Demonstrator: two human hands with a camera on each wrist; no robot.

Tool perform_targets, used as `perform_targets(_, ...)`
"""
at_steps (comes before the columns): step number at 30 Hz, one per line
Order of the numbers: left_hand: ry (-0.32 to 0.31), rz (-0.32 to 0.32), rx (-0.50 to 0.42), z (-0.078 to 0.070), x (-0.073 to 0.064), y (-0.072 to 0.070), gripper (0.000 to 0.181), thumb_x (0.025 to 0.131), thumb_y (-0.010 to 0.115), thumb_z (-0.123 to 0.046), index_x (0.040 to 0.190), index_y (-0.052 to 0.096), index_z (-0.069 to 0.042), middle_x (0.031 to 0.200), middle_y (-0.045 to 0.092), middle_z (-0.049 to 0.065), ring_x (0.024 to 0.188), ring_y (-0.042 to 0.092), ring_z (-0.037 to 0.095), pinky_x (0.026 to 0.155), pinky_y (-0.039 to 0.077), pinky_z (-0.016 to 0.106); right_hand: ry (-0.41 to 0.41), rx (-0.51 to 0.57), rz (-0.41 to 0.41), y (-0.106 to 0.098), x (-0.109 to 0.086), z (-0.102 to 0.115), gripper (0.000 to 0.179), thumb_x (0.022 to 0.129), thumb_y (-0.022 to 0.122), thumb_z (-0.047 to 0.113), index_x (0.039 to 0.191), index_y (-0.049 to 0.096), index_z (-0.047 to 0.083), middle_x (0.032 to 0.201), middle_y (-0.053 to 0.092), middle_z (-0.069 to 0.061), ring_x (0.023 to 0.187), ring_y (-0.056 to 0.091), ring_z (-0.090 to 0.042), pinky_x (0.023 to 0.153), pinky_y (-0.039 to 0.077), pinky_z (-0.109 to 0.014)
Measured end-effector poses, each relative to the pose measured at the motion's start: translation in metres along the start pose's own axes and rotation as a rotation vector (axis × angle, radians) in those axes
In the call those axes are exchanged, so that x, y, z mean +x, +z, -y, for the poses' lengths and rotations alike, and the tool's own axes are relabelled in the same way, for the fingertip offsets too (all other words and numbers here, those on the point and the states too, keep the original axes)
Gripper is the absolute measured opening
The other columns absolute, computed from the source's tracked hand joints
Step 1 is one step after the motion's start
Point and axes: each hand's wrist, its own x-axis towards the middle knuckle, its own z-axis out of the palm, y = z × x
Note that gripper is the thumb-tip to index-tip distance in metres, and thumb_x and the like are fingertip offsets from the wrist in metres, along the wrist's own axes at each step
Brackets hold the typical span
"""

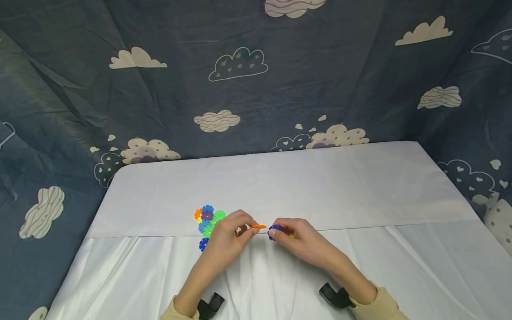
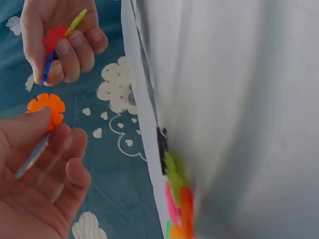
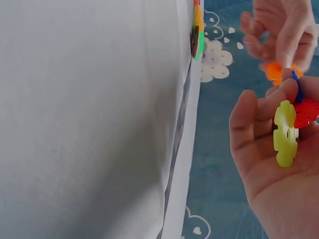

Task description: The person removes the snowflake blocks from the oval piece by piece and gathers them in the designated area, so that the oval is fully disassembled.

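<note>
My left hand [image 1: 229, 238] pinches an orange notched flower-shaped plastic disc [image 2: 56, 107] between thumb and index finger; the other fingers are loosely bent. Facing it, my right hand [image 1: 307, 243] holds a joined group of similar discs. The group has a blue disc [image 1: 275, 233], seen edge-on in both wrist views, a red disc [image 3: 306, 114] in the middle and a yellow disc [image 3: 285, 134] toward the palm. Fingers partly cover the red and blue discs. In the head view a small gap separates the orange disc from the blue one.
Beside my left hand, a pile of loose discs [image 1: 207, 216] in blue, green, purple and orange lies on the white-covered table [image 1: 360, 186]. A single dark blue disc [image 1: 203, 243] lies by my left wrist. A dark cloud-printed cloth [image 1: 240, 98] hangs behind the table.
</note>
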Motion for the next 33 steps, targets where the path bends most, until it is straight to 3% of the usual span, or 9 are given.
perform_targets(7,-0.232,-0.047,-0.019,0.015,0.002,-0.003,0.009,0.091,0.068,-0.008,0.095,0.075,-0.011,0.085,0.064,-0.007,0.064,0.053,0.014,0.052,0.044,0.026,0.042,-0.031,-0.011,0.0,0.001,0.0,0.021,0.1,0.06,0.03,0.091,0.067,0.013,0.083,0.062,-0.003,0.082,0.058,-0.015,0.071,0.047,-0.03)
perform_targets(11,-0.334,-0.09,-0.062,0.022,0.002,-0.005,0.013,0.088,0.069,-0.006,0.099,0.075,-0.007,0.08,0.066,-0.002,0.065,0.055,0.014,0.052,0.044,0.026,0.05,-0.04,-0.005,0.001,0.001,0.0,0.021,0.1,0.06,0.03,0.091,0.067,0.012,0.083,0.062,-0.002,0.082,0.058,-0.014,0.071,0.047,-0.03)
perform_targets(15,-0.405,-0.091,-0.063,0.026,0.003,-0.006,0.012,0.085,0.068,-0.004,0.096,0.074,-0.005,0.075,0.064,-0.002,0.058,0.052,0.014,0.051,0.043,0.026,0.049,-0.049,-0.004,0.002,0.001,-0.001,0.02,0.099,0.06,0.03,0.091,0.067,0.013,0.084,0.063,-0.002,0.082,0.058,-0.014,0.073,0.048,-0.03)
perform_targets(21,-0.443,-0.055,-0.036,0.03,0.002,-0.007,0.012,0.086,0.065,-0.001,0.096,0.073,-0.002,0.071,0.061,-0.001,0.051,0.046,0.011,0.049,0.039,0.025,0.043,-0.052,-0.002,0.002,0.001,-0.001,0.019,0.099,0.061,0.029,0.091,0.068,0.013,0.085,0.064,-0.003,0.083,0.059,-0.014,0.074,0.049,-0.03)
perform_targets(28,-0.431,-0.056,-0.039,0.034,0.002,-0.01,0.012,0.088,0.067,-0.002,0.098,0.073,-0.002,0.072,0.061,-0.001,0.046,0.045,0.012,0.047,0.04,0.025,0.052,-0.047,0.001,0.002,0.001,0.001,0.019,0.1,0.06,0.029,0.092,0.068,0.013,0.086,0.065,-0.003,0.084,0.059,-0.014,0.075,0.049,-0.03)
perform_targets(33,-0.42,-0.059,-0.045,0.032,0.002,-0.012,0.013,0.089,0.067,-0.005,0.1,0.074,-0.006,0.074,0.061,-0.002,0.049,0.048,0.013,0.046,0.041,0.025,0.044,-0.035,-0.004,0.001,0.0,0.0,0.014,0.1,0.057,0.018,0.092,0.066,0.012,0.083,0.061,0.0,0.079,0.055,-0.014,0.069,0.045,-0.028)
